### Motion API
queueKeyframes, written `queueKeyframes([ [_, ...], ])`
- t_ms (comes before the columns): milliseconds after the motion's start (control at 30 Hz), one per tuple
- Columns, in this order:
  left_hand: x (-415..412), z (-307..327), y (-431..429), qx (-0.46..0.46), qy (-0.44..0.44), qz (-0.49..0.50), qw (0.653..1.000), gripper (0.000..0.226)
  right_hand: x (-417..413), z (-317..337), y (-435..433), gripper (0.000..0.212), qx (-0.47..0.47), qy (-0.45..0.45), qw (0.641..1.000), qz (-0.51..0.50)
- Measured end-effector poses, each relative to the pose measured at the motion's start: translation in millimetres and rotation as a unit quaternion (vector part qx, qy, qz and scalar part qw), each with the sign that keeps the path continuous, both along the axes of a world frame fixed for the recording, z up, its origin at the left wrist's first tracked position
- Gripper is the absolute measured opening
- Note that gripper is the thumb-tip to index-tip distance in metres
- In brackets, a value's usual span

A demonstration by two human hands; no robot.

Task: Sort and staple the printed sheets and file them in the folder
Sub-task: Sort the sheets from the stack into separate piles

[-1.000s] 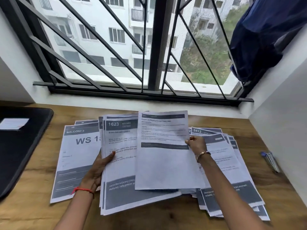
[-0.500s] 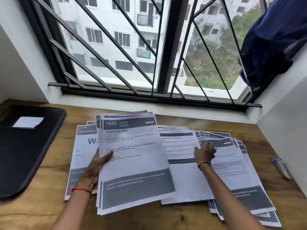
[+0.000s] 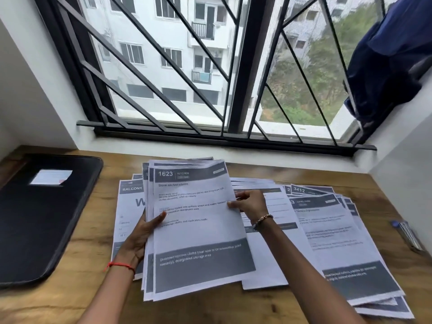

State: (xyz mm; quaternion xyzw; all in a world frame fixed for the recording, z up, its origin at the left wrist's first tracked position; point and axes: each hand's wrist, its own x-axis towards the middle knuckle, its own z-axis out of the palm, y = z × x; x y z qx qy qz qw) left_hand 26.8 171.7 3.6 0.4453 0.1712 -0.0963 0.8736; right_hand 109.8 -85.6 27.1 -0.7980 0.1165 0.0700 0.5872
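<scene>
Sheets [image 3: 196,230] headed 1623 KITCHEN form a small stack held just above the middle of the surface [image 3: 88,300], over other printed pages. The left hand [image 3: 140,232] grips the stack's left edge, thumb on top and fingers hidden beneath — likely to keep the set square. The right hand [image 3: 250,204] pinches the top page's right edge, probably to peel or check it. A fanned pile [image 3: 346,242] lies just to the right, reaching towards the front edge. The black folder [image 3: 42,218] lies closed at the left, well apart. Bare wood shows in front — room to lay down a sorted set.
</scene>
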Motion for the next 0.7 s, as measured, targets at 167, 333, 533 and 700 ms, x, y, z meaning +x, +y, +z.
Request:
queueKeyframes([
  [167, 5.1, -3.8, -6.0, -0.023, 0.007, -0.023, 0.999, 0.039, -0.4, 2.2, -21.7, 0.027, 0.003, 0.002, 1.0, 0.014],
  [333, 10.7, -5.5, -22.8, -0.019, 0.007, -0.046, 0.999, 0.045, 3.1, 7.7, -71.8, 0.014, -0.023, 0.015, 0.999, -0.046],
  [533, 12.5, -4.7, -53.5, -0.014, -0.004, -0.071, 0.997, 0.053, 2.8, -6.3, -184.4, 0.019, -0.182, 0.055, 0.959, -0.21],
  [700, 9.6, -1.5, -85.6, -0.004, -0.022, -0.077, 0.997, 0.037, -13.0, -18.4, -258.8, 0.022, -0.231, 0.1, 0.915, -0.316],
])
